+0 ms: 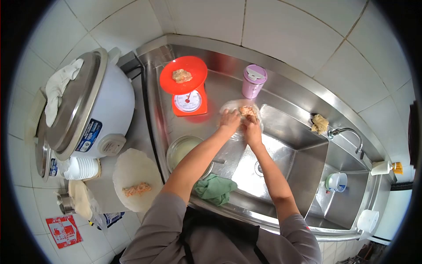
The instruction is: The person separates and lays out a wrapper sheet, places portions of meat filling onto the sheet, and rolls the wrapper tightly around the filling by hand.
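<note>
My left hand and my right hand are close together near the left rim of the sink basin. Their fingers are curled at the near edge of a thin translucent wrapper, and I cannot tell whether it is a rice sheet or plastic. A pinkish lump of filling lies on it, just beyond my fingertips. Farther left, a similar lump of filling rests on the red pan of a kitchen scale. A lidded lilac cup stands behind my hands.
A bowl of pale liquid and a green cloth lie below my left forearm. On the left counter, a large round sheet bears more filling, near a big rice cooker. A faucet and sponge are right.
</note>
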The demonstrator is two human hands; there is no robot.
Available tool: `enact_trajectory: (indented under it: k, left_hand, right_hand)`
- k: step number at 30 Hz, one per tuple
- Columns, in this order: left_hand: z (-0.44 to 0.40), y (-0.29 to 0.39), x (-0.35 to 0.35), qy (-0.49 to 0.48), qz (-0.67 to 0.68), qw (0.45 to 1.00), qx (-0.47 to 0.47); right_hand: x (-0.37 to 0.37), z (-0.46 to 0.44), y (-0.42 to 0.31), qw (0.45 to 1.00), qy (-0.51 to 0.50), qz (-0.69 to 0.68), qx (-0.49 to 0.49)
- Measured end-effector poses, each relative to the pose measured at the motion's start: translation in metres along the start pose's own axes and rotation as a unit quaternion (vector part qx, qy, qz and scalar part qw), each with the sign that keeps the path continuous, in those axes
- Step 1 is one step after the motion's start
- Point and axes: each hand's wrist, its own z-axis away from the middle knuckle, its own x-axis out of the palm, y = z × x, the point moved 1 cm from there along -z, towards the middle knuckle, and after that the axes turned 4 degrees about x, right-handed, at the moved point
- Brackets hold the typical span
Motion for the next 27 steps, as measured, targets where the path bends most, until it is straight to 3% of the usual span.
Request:
enact_trajectory:
  k: [4, 8, 11, 13, 16, 19, 20, 22, 27]
  left_hand:
    - [0.002, -0.016, -0.007, -0.109, -0.003, 0.992, -0.056]
    - [-0.013, -0.033, 0.019, -0.132, -0.010, 0.987, -0.092]
    - [-0.014, -0.038, 0.032, -0.144, 0.024, 0.984, -0.105]
    - [-0.008, -0.036, 0.028, -0.100, 0.035, 0.990, -0.098]
    - [-0.009, -0.033, 0.010, -0.216, 0.062, 0.967, -0.122]
    - [-0.003, -0.036, 0.012, -0.173, 0.028, 0.976, -0.128]
    - [-0.006, -0.039, 0.012, -0.178, 0.027, 0.975, -0.129]
    - [0.009, -0.030, -0.010, -0.202, 0.026, 0.971, -0.123]
    - [0.005, -0.036, 0.009, -0.148, -0.020, 0.981, -0.123]
  right_hand:
    - [-0.009, 0.011, 0.001, 0.988, -0.095, -0.101, -0.063]
    - [-0.024, 0.015, 0.005, 0.970, -0.180, -0.132, -0.094]
    - [-0.032, 0.011, 0.011, 0.964, -0.229, -0.124, -0.059]
    - [-0.028, 0.003, -0.002, 0.971, -0.185, -0.113, -0.099]
    - [-0.005, -0.007, -0.019, 0.966, -0.164, -0.094, -0.177]
    - [0.000, -0.011, -0.018, 0.957, -0.188, -0.037, -0.217]
    - [-0.002, -0.011, -0.014, 0.945, -0.237, 0.015, -0.223]
    - [-0.010, -0.003, -0.010, 0.935, -0.273, 0.011, -0.228]
    - [-0.023, -0.005, 0.005, 0.910, -0.326, 0.056, -0.252]
